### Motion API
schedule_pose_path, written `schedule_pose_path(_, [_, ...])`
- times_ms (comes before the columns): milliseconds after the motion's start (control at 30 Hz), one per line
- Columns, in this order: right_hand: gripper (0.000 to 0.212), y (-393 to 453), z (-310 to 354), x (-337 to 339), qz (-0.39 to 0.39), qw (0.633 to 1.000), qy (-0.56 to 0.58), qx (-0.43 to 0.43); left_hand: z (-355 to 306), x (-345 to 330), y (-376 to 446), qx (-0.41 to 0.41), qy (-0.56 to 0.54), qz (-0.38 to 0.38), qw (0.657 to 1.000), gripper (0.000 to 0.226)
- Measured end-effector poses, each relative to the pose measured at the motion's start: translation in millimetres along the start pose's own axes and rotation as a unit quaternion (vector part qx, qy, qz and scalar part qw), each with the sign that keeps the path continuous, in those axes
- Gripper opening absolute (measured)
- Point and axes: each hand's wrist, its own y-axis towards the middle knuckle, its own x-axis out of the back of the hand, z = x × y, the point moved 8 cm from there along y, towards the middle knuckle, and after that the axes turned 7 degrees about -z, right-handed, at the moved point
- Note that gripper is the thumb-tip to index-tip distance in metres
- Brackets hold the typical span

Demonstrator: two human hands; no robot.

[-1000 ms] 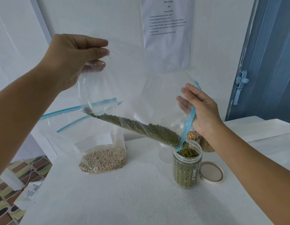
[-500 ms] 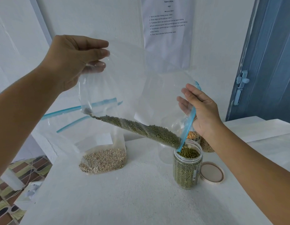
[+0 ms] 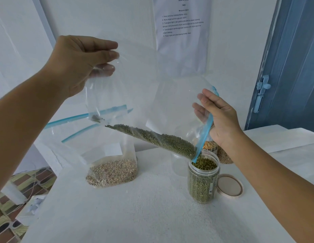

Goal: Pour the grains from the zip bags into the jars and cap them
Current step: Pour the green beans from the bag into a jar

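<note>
A clear zip bag (image 3: 135, 81) with a blue zip hangs tilted over the table. My left hand (image 3: 79, 64) pinches its raised bottom corner, and my right hand (image 3: 217, 118) holds the blue zip mouth just above an uncapped clear jar (image 3: 202, 181). Green beans (image 3: 161, 139) lie in a line along the bag's lower fold and run into the jar, which is nearly full of them. The jar's tan lid (image 3: 230, 187) lies flat on the table to its right.
A second zip bag of pale grains (image 3: 112, 171) stands at the left of the white table (image 3: 135, 216). Behind the green jar are an empty clear jar (image 3: 179, 165), a jar of yellow corn (image 3: 209, 146) and some tan grains (image 3: 223, 156). A printed sheet (image 3: 182, 23) hangs on the wall.
The beans have slid farther down the bag toward the jar, leaving the upper corner almost bare. The jar's bean level has risen slightly. Both hands keep about the same pose.
</note>
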Motion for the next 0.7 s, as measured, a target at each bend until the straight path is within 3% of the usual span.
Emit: schedule_pose_path(700, [0.028, -1.1, 2.2, 1.8, -0.002, 1.000, -0.011, 0.002, 8.0, -0.1, 0.3, 0.013, -0.003, -0.003, 1.000, 0.020])
